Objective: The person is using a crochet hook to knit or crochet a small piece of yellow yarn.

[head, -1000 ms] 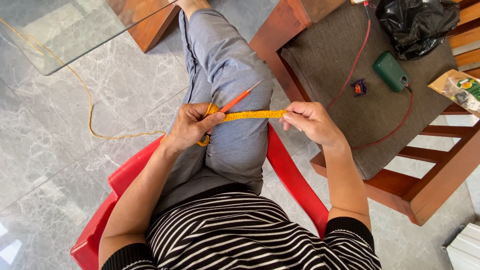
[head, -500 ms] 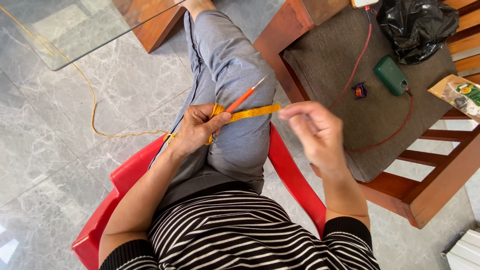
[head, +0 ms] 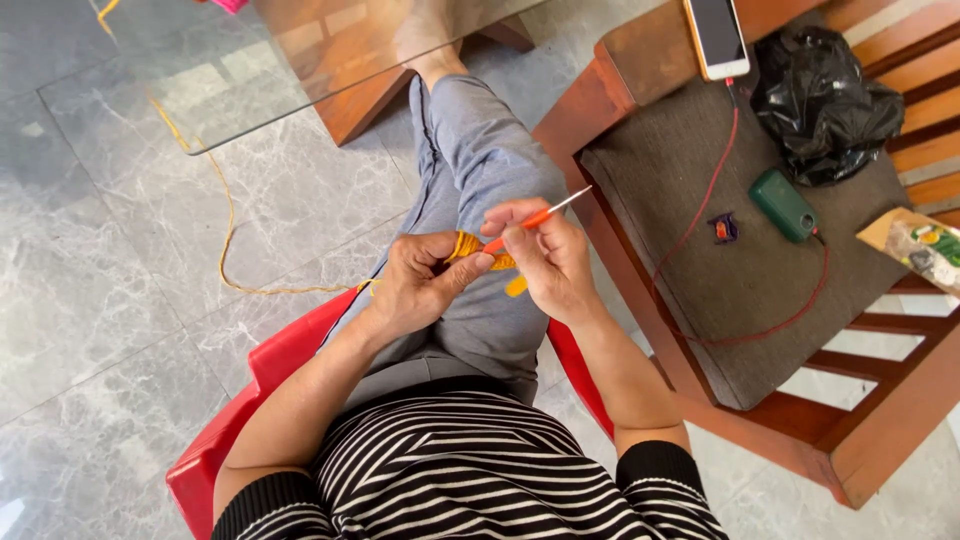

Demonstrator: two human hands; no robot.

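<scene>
Both hands have come together above the knee: right hand [head: 550, 262] fingers pinch the crochet hook [head: 530, 217], left hand [head: 420, 285] fingers grip the bunched yellow strip [head: 470, 245], no longer stretched.

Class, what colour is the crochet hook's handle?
Orange, on the crochet hook in the right hand; head view.

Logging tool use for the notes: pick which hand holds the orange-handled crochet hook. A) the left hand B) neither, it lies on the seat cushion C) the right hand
C: the right hand pinches the orange-handled crochet hook, while the left hand holds the yellow yarn work.
</scene>
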